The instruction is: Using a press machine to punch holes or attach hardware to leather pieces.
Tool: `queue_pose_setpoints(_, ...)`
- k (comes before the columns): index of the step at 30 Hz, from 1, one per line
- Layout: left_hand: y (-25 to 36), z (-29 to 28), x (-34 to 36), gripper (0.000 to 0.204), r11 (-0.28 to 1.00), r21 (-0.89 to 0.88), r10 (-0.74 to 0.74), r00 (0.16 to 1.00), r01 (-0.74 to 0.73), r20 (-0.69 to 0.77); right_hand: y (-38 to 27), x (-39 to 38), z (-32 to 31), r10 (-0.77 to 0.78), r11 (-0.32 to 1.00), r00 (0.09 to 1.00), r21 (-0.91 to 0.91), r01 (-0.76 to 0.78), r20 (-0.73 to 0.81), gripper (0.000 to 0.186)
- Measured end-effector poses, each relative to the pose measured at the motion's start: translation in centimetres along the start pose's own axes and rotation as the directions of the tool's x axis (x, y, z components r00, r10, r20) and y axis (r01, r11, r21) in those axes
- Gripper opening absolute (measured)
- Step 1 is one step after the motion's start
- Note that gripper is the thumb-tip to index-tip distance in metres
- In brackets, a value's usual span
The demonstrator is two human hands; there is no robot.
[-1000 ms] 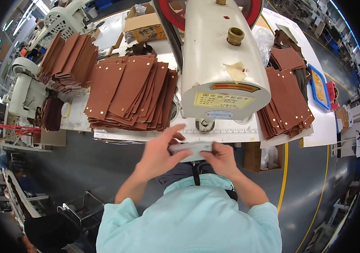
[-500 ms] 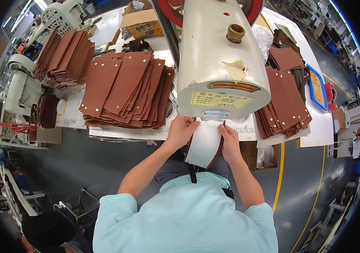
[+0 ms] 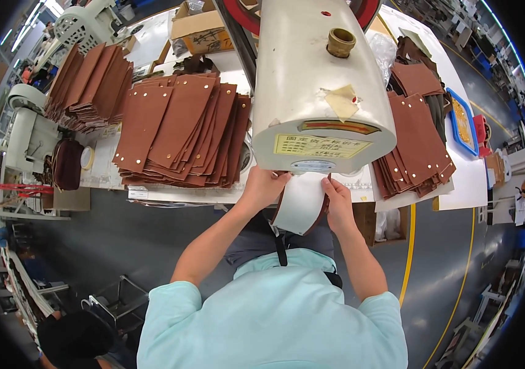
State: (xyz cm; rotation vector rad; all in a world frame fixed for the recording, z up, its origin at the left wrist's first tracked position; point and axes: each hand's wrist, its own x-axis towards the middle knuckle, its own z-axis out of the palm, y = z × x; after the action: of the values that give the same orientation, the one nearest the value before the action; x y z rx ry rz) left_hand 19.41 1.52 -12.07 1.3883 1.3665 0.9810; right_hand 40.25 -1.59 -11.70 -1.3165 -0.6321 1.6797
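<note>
Brown panel stacks (image 3: 167, 126) flank the machine head (image 3: 321, 86) overhanging my white-faced panel (image 3: 301, 206) — lengthwise toward me, left hand (image 3: 264, 186) and right hand (image 3: 338, 200) pinching its edges.

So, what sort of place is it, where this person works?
Probably a factory workshop: a big cream machine stands over the worktable, studded brown panels are stacked on both sides, and yellow lines mark the grey floor.

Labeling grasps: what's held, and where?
Left hand and right hand hold a brown-edged pale piece by its opposite side edges, near the end toward the machine.
</note>
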Motion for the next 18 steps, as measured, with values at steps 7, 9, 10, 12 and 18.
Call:
queue_pose_setpoints(7, 0.6, -0.1, 0.0, 0.020, 0.998, 0.059, -0.031, 0.999, 0.031, -0.009, -0.1, -0.1, -0.1, -0.024, 1.000, 0.999, 0.011, 0.024, 0.027, 0.024)
queue_pose_setpoints(9, 0.9, -0.3, -0.1, 0.020, 0.996, 0.030, -0.086, 0.996, 0.085, 0.010, 0.8, 0.7, -0.8, -0.063, 0.998, 0.998, -0.028, 0.063, 0.015, 0.022)
queue_pose_setpoints(10, 0.7, -0.4, -0.2, 0.020, 0.996, 0.030, -0.084, 0.996, 0.084, 0.009, 0.7, 0.8, -0.7, -0.100, 0.993, 0.995, -0.068, 0.100, 0.007, 0.021)
queue_pose_setpoints(12, 0.1, -0.9, -0.4, 0.022, 0.973, -0.184, -0.129, 0.989, 0.140, 0.074, -0.3, 1.1, -0.5, -0.060, 0.988, 0.997, -0.141, 0.065, 0.042, 0.019)
queue_pose_setpoints(18, 2.6, -4.1, -0.1, 0.030, 0.988, -0.008, -0.150, 0.973, 0.154, 0.177, -2.7, 2.1, 3.8, -0.083, 0.962, 0.982, -0.243, 0.124, 0.172, 0.022)
